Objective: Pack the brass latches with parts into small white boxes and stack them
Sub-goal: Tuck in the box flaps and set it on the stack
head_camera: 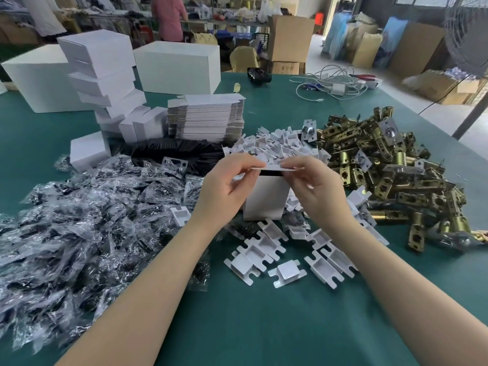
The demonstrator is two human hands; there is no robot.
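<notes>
Hands: left hand (227, 186) and right hand (314, 186) pinch the lid flap (277, 169) of one small white box (266, 199), fingers curled, mid-counter (264, 326).
Progress: this box looks nearly shut; most work seemingly remains.
White inserts (264, 249): about ten near, dozens beyond.
Screw bags (79, 220): uncountable heap, left.
Brass latches (390, 165): dozens unpacked, right.
Packed stack (105, 83): roughly ten boxes, far left.
Flat cartons (206, 120): one pile.
</notes>
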